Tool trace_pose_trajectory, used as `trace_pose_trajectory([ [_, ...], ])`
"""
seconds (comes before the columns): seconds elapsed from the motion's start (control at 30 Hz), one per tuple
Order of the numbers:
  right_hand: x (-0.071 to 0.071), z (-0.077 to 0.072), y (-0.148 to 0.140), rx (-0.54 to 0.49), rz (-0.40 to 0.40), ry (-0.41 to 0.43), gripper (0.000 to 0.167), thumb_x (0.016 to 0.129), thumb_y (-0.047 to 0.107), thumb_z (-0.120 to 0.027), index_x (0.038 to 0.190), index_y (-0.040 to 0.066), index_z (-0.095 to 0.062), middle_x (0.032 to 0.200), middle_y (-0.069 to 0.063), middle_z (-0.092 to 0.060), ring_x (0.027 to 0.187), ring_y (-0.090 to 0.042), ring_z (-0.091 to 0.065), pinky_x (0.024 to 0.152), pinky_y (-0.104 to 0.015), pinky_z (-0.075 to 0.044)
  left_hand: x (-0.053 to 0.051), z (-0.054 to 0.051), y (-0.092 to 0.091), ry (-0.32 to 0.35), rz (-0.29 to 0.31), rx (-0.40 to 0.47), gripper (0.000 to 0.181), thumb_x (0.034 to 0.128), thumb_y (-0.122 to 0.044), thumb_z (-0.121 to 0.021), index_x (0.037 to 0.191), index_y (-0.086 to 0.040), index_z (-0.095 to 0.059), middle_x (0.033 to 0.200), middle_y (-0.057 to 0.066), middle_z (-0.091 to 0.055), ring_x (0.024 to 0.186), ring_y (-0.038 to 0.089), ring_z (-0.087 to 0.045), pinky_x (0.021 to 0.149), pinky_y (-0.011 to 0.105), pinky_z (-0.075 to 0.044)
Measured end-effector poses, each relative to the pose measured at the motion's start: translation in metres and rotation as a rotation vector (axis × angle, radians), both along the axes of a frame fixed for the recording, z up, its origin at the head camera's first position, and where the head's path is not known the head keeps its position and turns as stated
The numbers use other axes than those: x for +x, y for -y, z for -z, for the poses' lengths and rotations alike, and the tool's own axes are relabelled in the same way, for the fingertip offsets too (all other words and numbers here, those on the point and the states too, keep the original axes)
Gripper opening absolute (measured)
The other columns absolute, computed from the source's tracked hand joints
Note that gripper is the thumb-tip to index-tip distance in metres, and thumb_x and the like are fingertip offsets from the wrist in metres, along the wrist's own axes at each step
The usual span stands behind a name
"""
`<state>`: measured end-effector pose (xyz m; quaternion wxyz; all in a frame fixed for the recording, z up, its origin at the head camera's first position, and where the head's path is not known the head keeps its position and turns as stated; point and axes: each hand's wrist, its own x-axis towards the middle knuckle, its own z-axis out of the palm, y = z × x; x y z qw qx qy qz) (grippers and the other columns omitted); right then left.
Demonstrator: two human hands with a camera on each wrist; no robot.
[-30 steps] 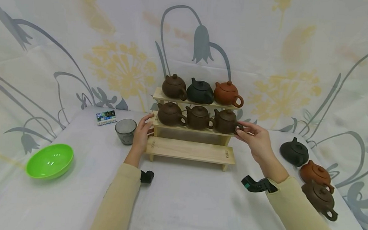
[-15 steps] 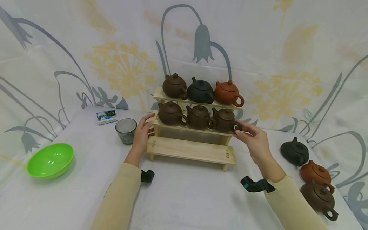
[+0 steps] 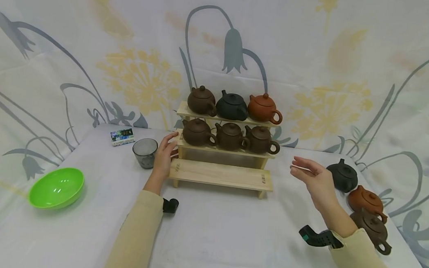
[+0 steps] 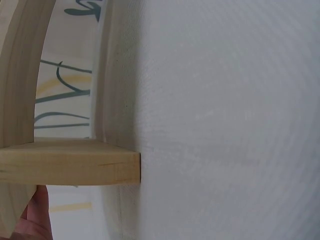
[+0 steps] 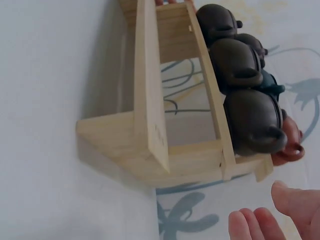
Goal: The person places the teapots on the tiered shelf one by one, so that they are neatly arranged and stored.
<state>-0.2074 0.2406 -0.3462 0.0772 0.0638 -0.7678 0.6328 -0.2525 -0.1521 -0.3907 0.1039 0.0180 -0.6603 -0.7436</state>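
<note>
A three-step wooden stand [image 3: 219, 174] bears small teapots on its upper two steps; the bottom step is bare. My left hand [image 3: 164, 157] grips the stand's left end, and in the left wrist view its fingers [image 4: 37, 215] show behind the wood. To the right of the stand, my right hand [image 3: 315, 181] hangs in the air, holding nothing, its fingers loosely bent. Nearest it on the stand is the dark brown teapot [image 3: 261, 140] at the right end of the middle step, handle outward. In the right wrist view a gap separates that teapot [image 5: 254, 122] from the thumb.
At right on the white table stand a black teapot [image 3: 342, 176], an orange-brown teapot [image 3: 366, 199] and a dark brown teapot [image 3: 371, 227]. On the left are a grey glass cup [image 3: 145, 153], a small patterned box [image 3: 122, 137] and a green bowl [image 3: 57, 188].
The right teapot on the middle step shifted slightly left, towards its neighbour. My right hand then let go of its handle and drew away right and nearer. My left hand stayed on the stand.
</note>
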Motion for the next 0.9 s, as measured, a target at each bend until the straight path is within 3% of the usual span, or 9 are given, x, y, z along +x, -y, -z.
trace_pose_trajectory([
  [0.27,0.024,0.008,-0.029,-0.02,0.033,0.006,0.032,0.084,0.004,-0.068,0.115,0.012,-0.065,0.1,0.012,-0.065,0.087,0.001,-0.063,0.074,-0.012,-0.046,0.002,-0.003,0.0,0.019,0.009,0.016,0.039,0.1012,-0.019,-0.038,0.139,-0.012,-0.043,0.126,0.017,-0.047,0.113,0.041,-0.048,0.09,0.038,-0.039],
  [0.57,0.034,0.028,-0.069,0.062,0.151,0.049,0.038,0.082,0.014,-0.072,0.119,0.01,-0.064,0.103,0.014,-0.064,0.088,0.001,-0.062,0.071,-0.011,-0.046,0.015,-0.021,-0.004,0.028,0.023,0.004,0.04,0.1011,-0.013,-0.034,0.14,-0.006,-0.039,0.122,0.021,-0.046,0.114,0.046,-0.044,0.093,0.042,-0.037],
  [0.67,0.043,0.024,-0.077,0.134,0.205,0.061,0.037,0.083,0.019,-0.072,0.118,0.011,-0.065,0.1,0.018,-0.063,0.087,0.004,-0.061,0.07,-0.01,-0.045,0.011,-0.015,-0.002,0.025,0.026,0.011,0.04,0.1013,-0.015,-0.035,0.14,-0.008,-0.04,0.122,0.02,-0.047,0.114,0.044,-0.046,0.093,0.042,-0.037],
  [0.9,0.065,0.014,-0.092,0.104,0.273,0.105,0.022,0.081,0.017,-0.073,0.103,0.022,-0.069,0.09,0.024,-0.063,0.079,0.01,-0.059,0.066,-0.005,-0.042,0.0,-0.001,0.0,0.01,0.004,-0.015,0.039,0.1015,-0.021,-0.037,0.139,-0.013,-0.043,0.12,0.017,-0.048,0.112,0.041,-0.049,0.091,0.038,-0.039],
])
